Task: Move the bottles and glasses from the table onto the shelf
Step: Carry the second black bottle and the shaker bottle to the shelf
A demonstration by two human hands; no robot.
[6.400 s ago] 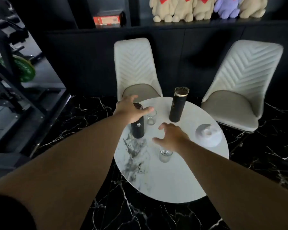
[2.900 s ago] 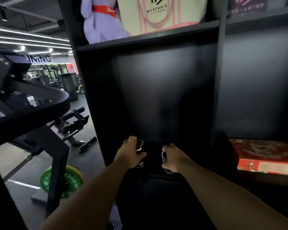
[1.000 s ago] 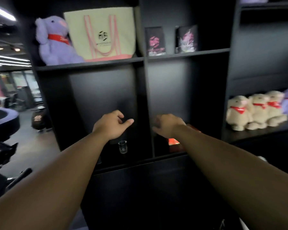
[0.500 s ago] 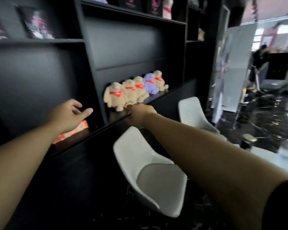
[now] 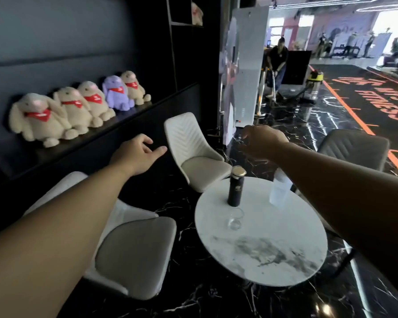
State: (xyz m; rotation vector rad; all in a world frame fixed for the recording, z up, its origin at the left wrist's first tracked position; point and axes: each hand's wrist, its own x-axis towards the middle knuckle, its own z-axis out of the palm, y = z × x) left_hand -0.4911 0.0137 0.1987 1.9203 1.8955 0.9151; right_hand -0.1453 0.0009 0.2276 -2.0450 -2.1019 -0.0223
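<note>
- Head view: the left hand (image 5: 136, 154) reaches forward in the air, fingers spread and released, grasping nothing, above the gap between two pale chairs (image 5: 193, 148).
- The right hand (image 5: 261, 141) hangs palm down over the far side of the round marble counter (image 5: 262, 255), fingers loosely curled, empty.
- A black bottle (image 5: 236, 187) stands upright on the counter's far half; a clear glass (image 5: 236, 218) sits just in front of it.
- A translucent white object (image 5: 279, 189) stands near the far right rim, partly hidden by the right forearm.
- The dark shelf (image 5: 133, 113) at the left carries a row of plush rabbits (image 5: 78, 106).
</note>
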